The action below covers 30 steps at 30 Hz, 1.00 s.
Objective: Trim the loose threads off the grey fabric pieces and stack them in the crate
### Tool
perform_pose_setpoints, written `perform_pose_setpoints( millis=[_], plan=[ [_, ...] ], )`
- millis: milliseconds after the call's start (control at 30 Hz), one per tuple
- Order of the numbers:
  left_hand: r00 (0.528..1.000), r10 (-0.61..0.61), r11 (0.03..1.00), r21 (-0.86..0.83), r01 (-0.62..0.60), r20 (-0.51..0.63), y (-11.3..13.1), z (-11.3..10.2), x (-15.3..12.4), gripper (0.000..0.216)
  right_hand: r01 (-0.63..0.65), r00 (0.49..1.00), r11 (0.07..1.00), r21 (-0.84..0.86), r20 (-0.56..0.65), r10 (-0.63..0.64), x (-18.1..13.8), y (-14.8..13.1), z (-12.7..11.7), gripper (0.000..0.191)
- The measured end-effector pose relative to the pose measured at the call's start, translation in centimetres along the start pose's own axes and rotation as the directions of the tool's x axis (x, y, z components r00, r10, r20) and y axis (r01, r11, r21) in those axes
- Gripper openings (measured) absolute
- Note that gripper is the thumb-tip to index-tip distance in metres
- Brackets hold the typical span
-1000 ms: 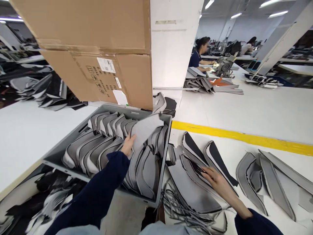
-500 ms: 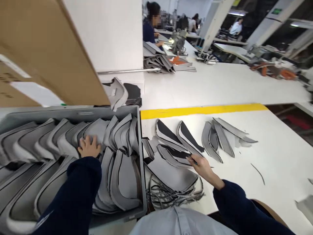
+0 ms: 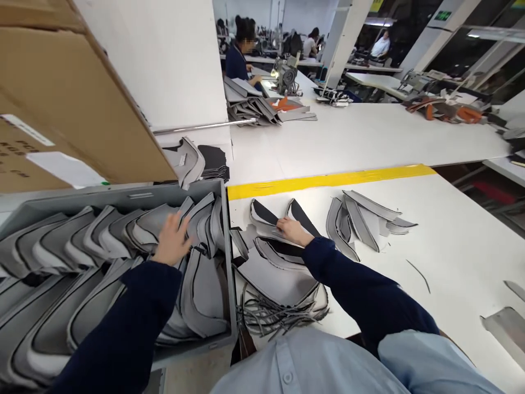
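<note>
My left hand [image 3: 173,239] hovers over the grey plastic bin [image 3: 139,194], its fingers spread and nothing in them. Beneath it lie rows of curved grey fabric panels [image 3: 98,232] with dark edges. On the white table, my right hand [image 3: 292,230] has its fingers closed at the right end of a curved grey panel [image 3: 262,214] with a black face. Whether a small tool is also inside that hand is hidden. Beside it rests a similar black-faced panel [image 3: 305,218]; nearer me lie another curved panel [image 3: 283,253] and a wide grey panel [image 3: 279,279].
A heap of trimmed strips [image 3: 279,317] lies near my body. More curved panels [image 3: 361,219] sit to the right. Yellow tape [image 3: 328,180] crosses the table. A cardboard box [image 3: 74,98] stands behind the bin. A person [image 3: 238,57] works farther back.
My left hand has lifted off the panels and shifted right. My right hand has moved left and away from me, from the nearer panel to the far-left one. The view has shifted slightly.
</note>
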<state>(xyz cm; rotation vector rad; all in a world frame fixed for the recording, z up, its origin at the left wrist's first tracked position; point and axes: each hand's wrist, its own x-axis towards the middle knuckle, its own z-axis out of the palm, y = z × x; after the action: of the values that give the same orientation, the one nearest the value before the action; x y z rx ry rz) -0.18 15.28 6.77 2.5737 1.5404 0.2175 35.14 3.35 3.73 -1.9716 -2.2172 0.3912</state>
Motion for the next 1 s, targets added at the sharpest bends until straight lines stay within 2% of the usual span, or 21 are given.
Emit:
perform_pose_setpoints(
  millis=[67, 167, 267, 333, 400, 467, 533, 567, 667, 733, 767, 833, 900, 967, 1000],
  plan=[
    [0.981, 0.192, 0.981, 0.002, -0.192, -0.023, 3.2, -0.5, -1.1, 0.056, 0.059, 0.998, 0.997, 0.045, -0.003, -0.059, -0.7, -0.1, -2.2, 0.017],
    [0.902, 0.416, 0.908, 0.002, -0.419, -0.112, 7.4, -2.0, -2.8, 0.058, 0.171, 0.984, 0.977, 0.129, 0.034, -0.177, -3.3, -0.7, -6.1, 0.021],
    [0.851, 0.504, 0.847, -0.109, -0.52, -0.146, 10.4, -3.8, -4.5, 0.059, 0.269, 0.947, 0.917, 0.294, 0.095, -0.308, -7.0, -1.4, -9.1, 0.032],
    [0.834, 0.549, 0.792, -0.284, -0.54, -0.058, 11.9, -4.9, -5.9, 0.057, 0.287, 0.924, 0.846, 0.45, 0.101, -0.368, -9.7, -1.9, -9.9, 0.038],
    [0.838, 0.541, 0.768, -0.45, -0.455, 0.076, 13.3, -5.8, -7.7, 0.054, 0.299, 0.932, 0.792, 0.533, 0.017, -0.363, -12.2, -2.5, -10.0, 0.037],
    [0.86, 0.475, 0.782, -0.537, -0.315, 0.186, 14.7, -6.6, -9.7, 0.053, 0.316, 0.949, 0.814, 0.487, -0.169, -0.267, -14.4, -3.6, -9.5, 0.03],
    [0.88, 0.39, 0.799, -0.575, -0.178, 0.27, 16.1, -7.2, -11.6, 0.055, 0.334, 0.915, 0.861, 0.384, -0.35, -0.199, -16.4, -5.2, -8.8, 0.025],
    [0.885, 0.348, 0.803, -0.585, -0.111, 0.309, 16.7, -7.5, -12.4, 0.056, 0.347, 0.893, 0.881, 0.322, -0.399, -0.206, -17.1, -6.0, -8.5, 0.027],
    [0.881, 0.257, 0.804, -0.593, 0.034, 0.398, 17.9, -8.4, -14.2, 0.058, 0.413, 0.858, 0.901, 0.135, -0.39, -0.335, -18.2, -8.3, -7.5, 0.041],
    [0.876, 0.24, 0.804, -0.591, 0.062, 0.418, 18.3, -8.9, -15.0, 0.056, 0.438, 0.863, 0.891, 0.122, -0.332, -0.379, -17.9, -9.1, -6.9, 0.035],
    [0.875, 0.237, 0.801, -0.594, 0.069, 0.422, 18.3, -9.0, -15.4, 0.054, 0.453, 0.871, 0.872, 0.187, -0.302, -0.388, -17.6, -9.4, -6.5, 0.028],
    [0.864, 0.227, 0.776, -0.619, 0.118, 0.449, 18.3, -9.2, -16.3, 0.048, 0.459, 0.888, 0.766, 0.451, -0.235, -0.394, -16.9, -9.6, -5.9, 0.024],
    [0.83, 0.204, 0.689, -0.678, 0.256, 0.52, 18.5, -8.9, -17.4, 0.046, 0.366, 0.904, 0.541, 0.757, -0.151, -0.401, -16.4, -9.7, -5.1, 0.03],
    [0.773, 0.151, 0.517, -0.715, 0.47, 0.617, 18.8, -8.4, -18.5, 0.052, 0.185, 0.908, 0.31, 0.932, -0.042, -0.416, -16.4, -9.9, -4.5, 0.04],
    [0.743, 0.109, 0.413, -0.71, 0.57, 0.66, 19.1, -8.1, -19.1, 0.055, 0.107, 0.904, 0.243, 0.964, 0.008, -0.428, -16.4, -10.1, -4.3, 0.044]
  ],
)
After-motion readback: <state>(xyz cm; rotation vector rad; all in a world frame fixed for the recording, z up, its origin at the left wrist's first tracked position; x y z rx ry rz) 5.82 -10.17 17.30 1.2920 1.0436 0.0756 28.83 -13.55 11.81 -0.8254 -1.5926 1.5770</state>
